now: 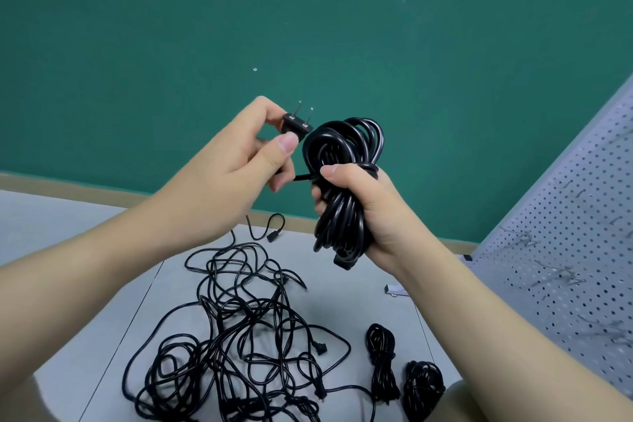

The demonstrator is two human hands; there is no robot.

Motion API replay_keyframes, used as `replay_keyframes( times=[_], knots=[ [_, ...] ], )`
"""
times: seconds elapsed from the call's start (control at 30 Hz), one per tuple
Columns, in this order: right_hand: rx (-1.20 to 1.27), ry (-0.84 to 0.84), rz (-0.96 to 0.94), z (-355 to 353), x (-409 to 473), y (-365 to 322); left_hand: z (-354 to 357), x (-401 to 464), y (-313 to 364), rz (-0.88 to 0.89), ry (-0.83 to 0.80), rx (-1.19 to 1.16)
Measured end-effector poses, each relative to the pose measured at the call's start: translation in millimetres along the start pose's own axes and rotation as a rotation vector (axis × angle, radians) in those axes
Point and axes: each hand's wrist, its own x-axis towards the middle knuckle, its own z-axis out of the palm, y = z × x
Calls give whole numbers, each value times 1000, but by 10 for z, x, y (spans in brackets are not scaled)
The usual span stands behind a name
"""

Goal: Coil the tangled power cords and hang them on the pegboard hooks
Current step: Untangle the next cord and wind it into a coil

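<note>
Green wall fills the upper frame, with a pale grey worktop [102, 267] below it and a white pegboard [565, 233] leaning along the right edge, several wire hooks [524, 238] on it. At centre frame the right hand [370, 212] is wrapped round the waist of a coiled cord [342, 175], thumb pressed across the wraps, probably to stop the loops springing apart. The left hand [239, 161] pinches the plug [296, 125] between thumb and fingers, prongs pointing up; a short tail runs from it to the coil, so the step in hand looks like finishing the last wrap or tucking the end. Below, at lower centre, a tangle [239, 336] of black cords lies spread on the worktop, not yet sorted. Two finished bundles [382, 360] lie at lower right, near the pegboard's foot, likely parked there for hanging. Open room exists between the raised coil and the pegboard, with no obstacle seen on that path. The tangle reaches the bottom edge of the frame, so loose loops could snag a forearm sweeping low.
</note>
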Motion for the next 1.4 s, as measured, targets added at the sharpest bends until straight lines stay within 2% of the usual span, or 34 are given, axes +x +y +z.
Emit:
replay_keyframes(
  times=[0.27, 0.47, 0.63, 0.73, 0.83, 0.97, 1.17, 1.3, 1.4],
  knots=[
    [22, 66, -27, 48, 110, 80, 112, 1, -136, 43, 101, 288],
    [63, 36, -43, 90, 131, 92, 76, 15, -116, 71, 141, 429],
    [-78, 16, -91, 84, 92, 85, 50, -16, -103, 5, 126, 514],
    [-209, -12, -146, 59, 52, 70, 32, -13, -73, -92, 64, 451],
    [-373, -21, -170, 64, 25, 93, -9, 20, -35, -244, 2, 264],
    [-410, -41, -159, 92, 28, 122, 1, 33, -23, -345, 24, 217],
    [-368, -83, -163, 73, 41, 105, 98, -25, 49, -306, 124, 219],
    [-331, -133, -149, 62, 45, 108, 31, -36, 104, -307, 85, 75],
    [-277, -188, -87, 51, 47, 91, 3, -47, 64, -242, 33, 40]
  ],
)
